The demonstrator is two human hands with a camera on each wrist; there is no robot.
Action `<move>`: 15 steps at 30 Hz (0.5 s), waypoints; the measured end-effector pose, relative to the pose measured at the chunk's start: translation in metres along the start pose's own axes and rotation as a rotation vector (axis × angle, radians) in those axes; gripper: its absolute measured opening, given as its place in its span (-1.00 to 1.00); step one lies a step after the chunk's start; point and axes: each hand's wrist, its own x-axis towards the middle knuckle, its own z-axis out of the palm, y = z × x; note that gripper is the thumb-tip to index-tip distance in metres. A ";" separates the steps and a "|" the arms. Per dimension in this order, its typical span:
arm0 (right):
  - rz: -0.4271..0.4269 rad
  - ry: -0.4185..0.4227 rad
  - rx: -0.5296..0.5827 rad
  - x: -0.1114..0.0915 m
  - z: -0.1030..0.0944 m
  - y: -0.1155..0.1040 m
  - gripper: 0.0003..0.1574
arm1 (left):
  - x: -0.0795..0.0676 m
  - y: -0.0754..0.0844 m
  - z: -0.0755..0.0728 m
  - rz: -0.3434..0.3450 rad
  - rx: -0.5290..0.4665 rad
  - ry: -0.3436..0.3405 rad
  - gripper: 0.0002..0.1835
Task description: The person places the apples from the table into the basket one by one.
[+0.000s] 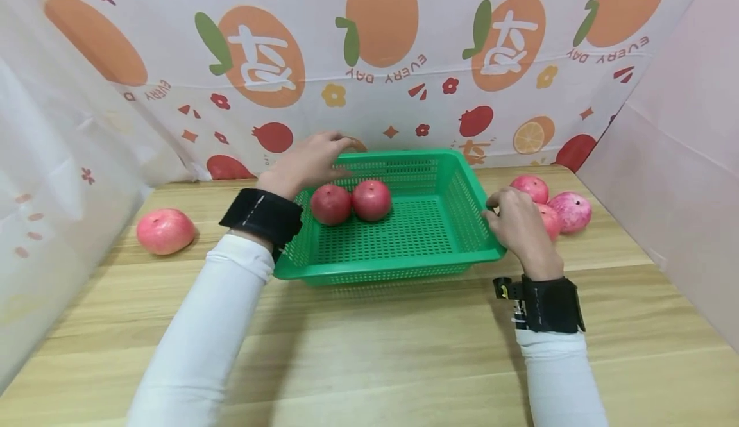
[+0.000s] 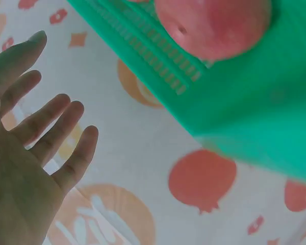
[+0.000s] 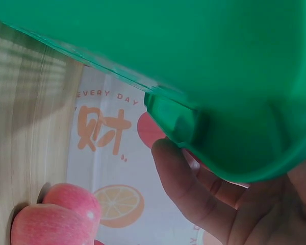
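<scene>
A green plastic basket (image 1: 398, 267) with perforated walls holds two dark red round fruits (image 1: 372, 200), side by side toward its left end. My right hand (image 1: 519, 229) grips the rim at the basket's right end. In the right wrist view the thumb (image 3: 176, 171) lies against the rim's edge, with other fingers partly hidden behind the plastic. Over the far left corner is my left hand (image 1: 312, 163), fingers spread. The left wrist view shows that palm holding nothing, apart from the basket wall (image 2: 158, 84).
A pinkish-red fruit (image 1: 165, 231) sits on the wooden table (image 1: 369, 350) at the left. Beyond the right hand are two red fruits (image 1: 530, 188) and a mottled purple-pink fruit (image 1: 570, 212). A fruit-printed curtain (image 1: 392, 100) hangs close behind the basket.
</scene>
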 end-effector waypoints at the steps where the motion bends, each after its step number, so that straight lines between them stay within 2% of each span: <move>1: 0.000 -0.002 -0.001 0.000 0.000 0.000 -0.72 | -0.003 -0.004 -0.001 -0.010 0.002 0.005 -0.42; 6: 0.001 -0.004 -0.002 0.000 -0.002 0.001 -0.72 | -0.012 -0.013 -0.007 -0.053 0.049 0.008 -0.39; 15: 0.010 -0.020 0.007 0.000 -0.002 -0.002 -0.73 | -0.031 -0.030 -0.011 -0.052 0.034 0.039 -0.46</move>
